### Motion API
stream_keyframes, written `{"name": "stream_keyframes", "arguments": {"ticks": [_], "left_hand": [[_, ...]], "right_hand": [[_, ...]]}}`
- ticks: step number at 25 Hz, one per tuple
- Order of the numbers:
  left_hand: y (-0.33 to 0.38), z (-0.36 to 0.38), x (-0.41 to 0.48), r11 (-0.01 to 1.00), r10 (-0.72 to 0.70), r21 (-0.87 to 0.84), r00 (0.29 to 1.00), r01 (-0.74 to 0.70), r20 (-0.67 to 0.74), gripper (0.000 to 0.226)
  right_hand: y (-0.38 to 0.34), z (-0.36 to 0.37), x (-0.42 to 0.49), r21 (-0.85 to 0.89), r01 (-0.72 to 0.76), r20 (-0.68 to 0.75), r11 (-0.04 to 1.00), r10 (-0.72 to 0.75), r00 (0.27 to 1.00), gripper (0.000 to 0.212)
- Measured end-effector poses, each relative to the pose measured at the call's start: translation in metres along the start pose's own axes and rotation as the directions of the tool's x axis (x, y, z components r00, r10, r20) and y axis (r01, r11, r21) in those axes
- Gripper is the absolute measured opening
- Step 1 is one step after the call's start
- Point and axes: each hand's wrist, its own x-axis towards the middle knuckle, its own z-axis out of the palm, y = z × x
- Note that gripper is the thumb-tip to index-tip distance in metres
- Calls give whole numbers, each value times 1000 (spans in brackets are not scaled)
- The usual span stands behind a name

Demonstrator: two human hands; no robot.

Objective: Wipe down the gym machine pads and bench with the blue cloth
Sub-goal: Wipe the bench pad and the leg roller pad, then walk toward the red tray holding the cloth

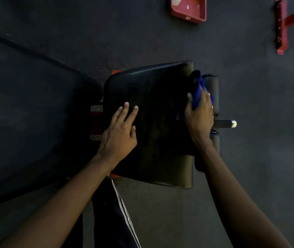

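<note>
Dark trousers [112, 221] with white side stripes fill the bottom centre of the frame, and two bare forearms reach up past them toward a black seat pad [157, 122] in the middle of the picture.

At the lower left part of the pad, the left hand [119, 133] lies flat on the top surface. Its fingers are straight and spread, and it holds nothing.

At the pad's right edge, the right hand [199, 113] grips the blue cloth [199, 93]. The thumb sits on the pad side and the fingers curl over the bunched fabric, which sticks up above the knuckles. The cloth is pressed where the pad meets a black roller pad [213, 86] just to its right. A second roller pad [216, 140] shows lower down, beside the right wrist. Between the two rollers a black handle [223, 123] with a shiny metal end points toward the right of the frame.

Red frame metal [96, 122] peeks out under the pad's left edge. Dark speckled rubber floor [249, 167] surrounds the machine. A red tray [199, 15] sits at the upper centre, and another red frame piece [283, 27] stands at the upper right, both well apart from the pad.
</note>
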Motion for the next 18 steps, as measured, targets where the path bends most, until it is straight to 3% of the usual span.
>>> {"name": "stream_keyframes", "arguments": {"ticks": [1,3,6,8,11,13,16,18], "left_hand": [[-2,-1,2,1000,-2,-19,1000,1,-28,57],[2,-6,5,996,-45,-85,997,40,-58,49],[8,-12,7,983,-83,-167,996,76,-40,44],[8,-15,9,978,-107,-182,994,98,-37,42],[12,-10,8,985,-115,-133,991,106,-62,44],[11,-7,8,994,-74,-83,997,72,-25,49],[8,-10,12,993,-79,-88,995,83,55,52],[8,-14,13,996,-67,-48,995,70,70,53]], "right_hand": [[1,-2,-7,-7,10,22,1000,-10,1000,54],[-2,0,-39,-157,247,79,956,-238,968,63],[4,7,-127,-203,508,290,837,-445,848,80],[6,19,-188,-172,623,358,763,-540,761,73],[-24,61,-209,-112,705,379,700,-626,682,52],[-65,91,-206,-132,793,456,595,-673,582,55],[-109,113,-194,50,750,683,659,-571,456,55],[-104,98,-181,0,798,608,603,-633,479,50]]}}
